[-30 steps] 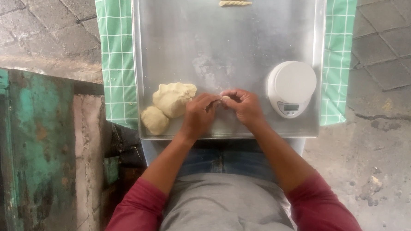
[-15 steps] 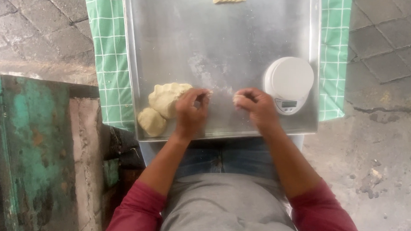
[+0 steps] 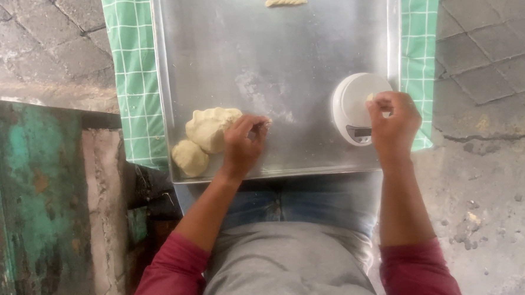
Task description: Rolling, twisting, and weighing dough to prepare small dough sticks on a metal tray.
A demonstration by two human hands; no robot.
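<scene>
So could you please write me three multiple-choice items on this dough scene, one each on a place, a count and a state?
1. Where does the scale stand?
A. On the tray's right side
B. On the paving
C. On the green bench

2. How many dough lumps lie by the left hand?
A. One
B. Two
C. Four

3. What is the right hand doing?
A. Lying flat on the cloth
B. Gripping the tray rim
C. Pinching a small dough piece over the scale

Key: 1 A, the white scale sits on the metal tray near its right edge. 2 B, a large lump and a smaller ball touch there. 3 C, the fingertips close on a pale bit above the scale's plate.
</scene>
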